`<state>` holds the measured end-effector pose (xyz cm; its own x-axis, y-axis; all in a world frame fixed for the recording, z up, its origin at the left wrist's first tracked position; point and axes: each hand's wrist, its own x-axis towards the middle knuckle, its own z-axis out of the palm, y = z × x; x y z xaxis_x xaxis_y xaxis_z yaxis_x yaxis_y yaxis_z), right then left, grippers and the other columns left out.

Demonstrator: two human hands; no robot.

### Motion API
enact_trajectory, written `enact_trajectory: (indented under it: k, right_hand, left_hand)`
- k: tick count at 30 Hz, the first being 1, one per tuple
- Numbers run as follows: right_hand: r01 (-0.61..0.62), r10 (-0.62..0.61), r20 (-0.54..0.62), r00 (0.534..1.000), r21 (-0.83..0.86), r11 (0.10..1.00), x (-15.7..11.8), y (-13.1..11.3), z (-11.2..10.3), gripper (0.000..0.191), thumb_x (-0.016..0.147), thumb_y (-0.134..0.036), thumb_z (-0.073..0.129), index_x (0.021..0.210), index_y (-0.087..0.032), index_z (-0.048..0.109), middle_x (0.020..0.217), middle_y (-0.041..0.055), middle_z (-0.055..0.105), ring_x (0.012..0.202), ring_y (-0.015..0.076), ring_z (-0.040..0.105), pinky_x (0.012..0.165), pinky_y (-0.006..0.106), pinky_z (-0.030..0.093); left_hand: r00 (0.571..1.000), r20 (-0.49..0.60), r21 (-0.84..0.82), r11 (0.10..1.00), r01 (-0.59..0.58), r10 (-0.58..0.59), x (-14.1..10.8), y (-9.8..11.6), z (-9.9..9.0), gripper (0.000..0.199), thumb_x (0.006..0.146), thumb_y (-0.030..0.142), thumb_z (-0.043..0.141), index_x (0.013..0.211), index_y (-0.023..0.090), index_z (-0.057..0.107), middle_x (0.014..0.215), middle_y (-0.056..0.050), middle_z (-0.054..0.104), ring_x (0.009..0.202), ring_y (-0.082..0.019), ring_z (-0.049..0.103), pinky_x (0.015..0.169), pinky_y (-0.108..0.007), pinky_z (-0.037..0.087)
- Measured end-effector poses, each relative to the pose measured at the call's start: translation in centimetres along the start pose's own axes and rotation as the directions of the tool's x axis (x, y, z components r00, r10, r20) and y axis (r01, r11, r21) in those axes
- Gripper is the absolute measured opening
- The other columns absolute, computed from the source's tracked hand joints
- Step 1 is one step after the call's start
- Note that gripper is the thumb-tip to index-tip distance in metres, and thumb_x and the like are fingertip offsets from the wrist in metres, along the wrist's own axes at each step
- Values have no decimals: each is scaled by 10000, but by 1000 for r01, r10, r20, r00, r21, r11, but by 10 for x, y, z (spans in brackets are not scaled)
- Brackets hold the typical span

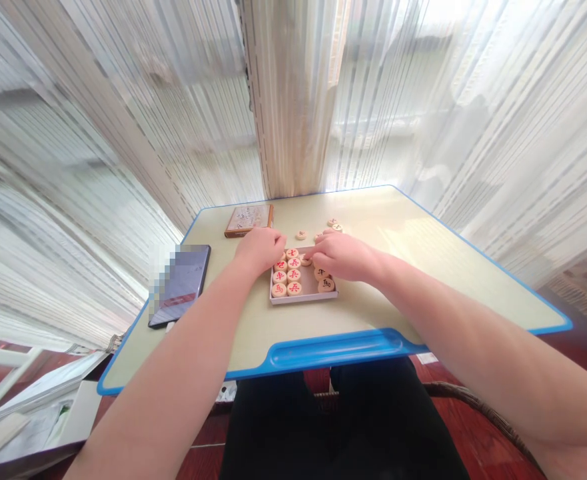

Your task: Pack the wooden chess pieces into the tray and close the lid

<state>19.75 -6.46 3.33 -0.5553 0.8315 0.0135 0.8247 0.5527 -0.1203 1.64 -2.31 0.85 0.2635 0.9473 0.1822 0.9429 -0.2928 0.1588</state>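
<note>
A shallow white box (306, 298) lies on the table in front of me. Round pieces with red characters, such as one red-marked piece (294, 289), fill two columns at its left. Black-marked pieces, among them a black-marked piece (326, 285), line its right side. My right hand (340, 255) reaches over the upper right part, fingers bent, a fingertip on a pale piece (306, 260) inside. My left hand (263, 248) is curled at the box's upper left corner; what its fingers hold, if anything, is hidden.
Loose pieces (300, 235) lie beyond the box, several near my right hand. A flat printed box (250, 219) stands at the back left. A dark tablet (186, 287) lies on the left side of the blue-edged table (373, 333). Striped curtains (293, 100) hang behind.
</note>
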Motion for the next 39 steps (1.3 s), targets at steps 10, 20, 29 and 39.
enact_trajectory:
  k: [10,20,29,39]
  right_hand:
    - [-6,7,24,1000,-51,999,0,0,-2,426,869,-180,319,891,-130,741,869,106,667,828,192,551,772,281,362]
    - [20,-17,-54,998,61,998,0,8,3,409,848,-194,350,947,-185,747,884,75,652,872,190,556,776,277,386]
    - [-16,15,38,999,29,999,2,2,-4,419,851,-183,349,965,-162,751,915,90,674,894,202,578,802,284,396]
    - [-37,46,-56,997,152,988,0,7,-6,411,811,-200,364,998,-177,729,992,69,692,934,203,581,809,276,405]
  left_hand:
    - [1000,-4,14,1000,-5,5,2,-3,2,409,854,401,355,623,183,612,676,-75,653,623,-182,534,552,-291,321]
    - [1000,5,25,999,-22,22,2,-2,0,413,861,389,349,652,187,643,712,-87,675,694,-209,576,599,-301,379]
    - [1000,23,15,1000,-11,10,2,0,-1,405,860,386,358,704,174,666,731,-96,669,723,-224,588,636,-312,401]
    - [999,-37,-26,1000,10,-11,-1,1,-6,433,861,423,348,676,180,655,709,-94,663,700,-216,578,609,-308,381]
